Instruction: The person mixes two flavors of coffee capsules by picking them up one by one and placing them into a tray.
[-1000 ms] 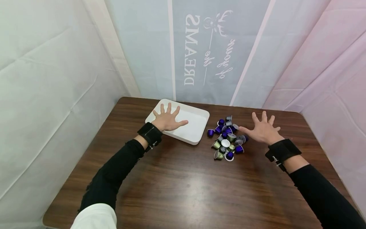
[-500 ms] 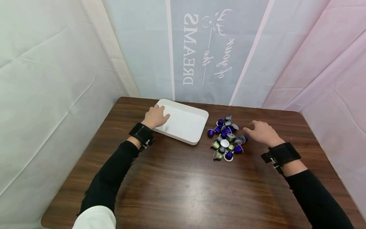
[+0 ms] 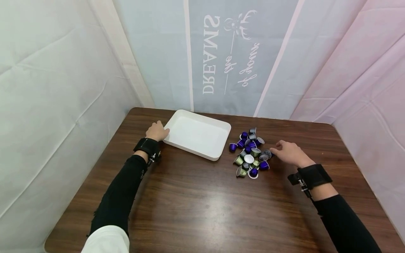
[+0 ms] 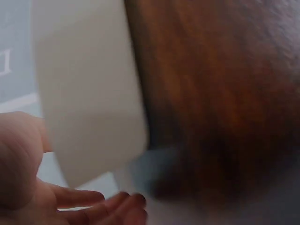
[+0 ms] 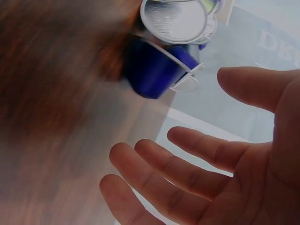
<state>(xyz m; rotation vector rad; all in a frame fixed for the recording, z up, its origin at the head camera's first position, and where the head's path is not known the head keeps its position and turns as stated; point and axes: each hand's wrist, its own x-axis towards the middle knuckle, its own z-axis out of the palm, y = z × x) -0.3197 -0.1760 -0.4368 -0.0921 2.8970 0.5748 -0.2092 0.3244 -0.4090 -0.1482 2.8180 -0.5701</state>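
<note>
A shallow white rectangular tray (image 3: pixel 197 135) lies at the back of the table, left of centre. My left hand (image 3: pixel 156 131) is at its left end, thumb right at the rim. In the left wrist view, the fingers (image 4: pixel 117 206) are loosely bent beside the tray wall (image 4: pixel 89 103). Right of the tray lies a loose heap of small coffee capsules in blue, green and grey, with a foil-topped capsule (image 3: pixel 249 159) in the middle. My right hand (image 3: pixel 291 153) hovers by the heap's right side, fingers apart and softly bent. A blue capsule (image 5: pixel 152 70) sits just beyond its thumb.
The brown wooden table (image 3: pixel 202 203) stretches toward me in front of the tray and heap. A printed cloth (image 3: pixel 234 59) hangs behind its far edge, with pale cloth on both sides. Black bands wrap both wrists.
My left hand has moved left from over the tray to its left end, its spread fingers now bent. My right hand has lowered toward the capsules and its fingers have relaxed inward.
</note>
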